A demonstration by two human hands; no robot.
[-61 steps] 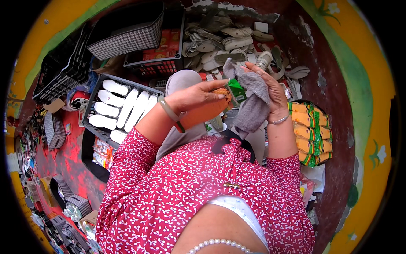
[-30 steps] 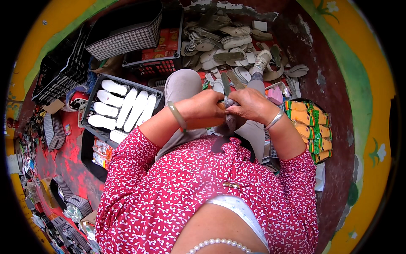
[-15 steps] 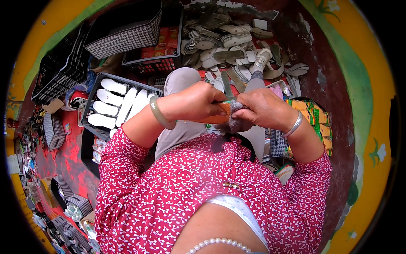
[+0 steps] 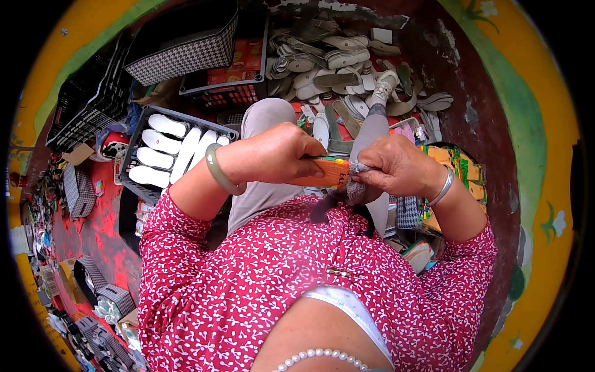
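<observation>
My left hand (image 4: 280,152) is closed on a flat orange packet (image 4: 330,173) with coloured print along its right edge. Its left part lies behind my fingers and palm. My right hand (image 4: 400,164) pinches a grey fuzzy piece of cloth (image 4: 356,191) between thumb and fingers. The cloth meets the packet's right end and hangs down from my fingertips. Whether the two are joined cannot be made out. Both hands are held above my lap, close together. A dark strip (image 4: 321,208) lies on my patterned shirt just below.
A crate of white insoles (image 4: 163,142) stands at the left. Beyond my knees lies a heap of grey and white soles (image 4: 334,62). Orange and green packets (image 4: 465,173) sit at the right. A checked basket (image 4: 180,56) rests by a black crate (image 4: 226,93) at the far left.
My right hand has shifted slightly right with the grey cloth, so more of the packet's right end shows. My left hand has moved slightly left.
</observation>
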